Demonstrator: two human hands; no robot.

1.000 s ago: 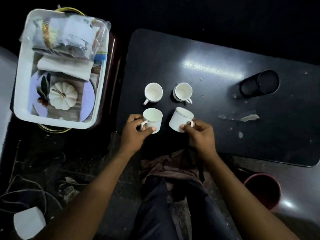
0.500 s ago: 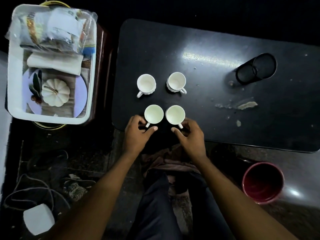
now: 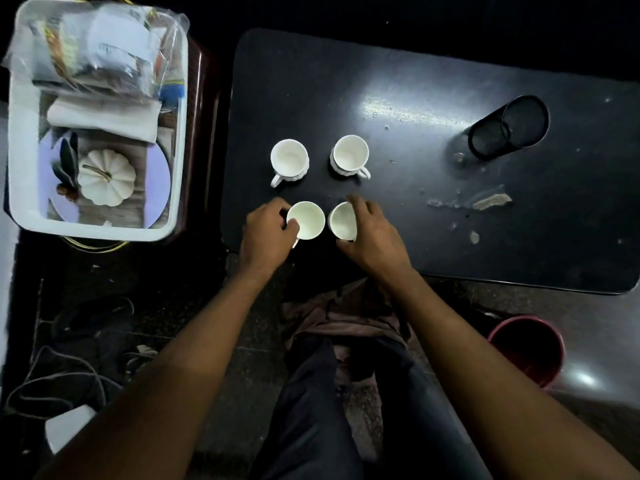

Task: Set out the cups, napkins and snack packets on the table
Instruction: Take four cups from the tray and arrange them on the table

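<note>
Cups: four white cups on the dark tabletop [image 3: 450, 216], two far, two near.
Left hand [image 3: 265, 233]: fingers curled on the near-left cup [image 3: 306, 220].
Right hand [image 3: 372, 233]: closed around the near-right cup [image 3: 343, 221].
Napkins [image 3: 104, 117]: folded in the white tray [image 3: 15, 161], off the tabletop's left end.
Snack packets [image 3: 100, 50]: bagged, tray's far end, long axis crosswise.
Nearer: left hand, judged; reach goes left and away.
</note>
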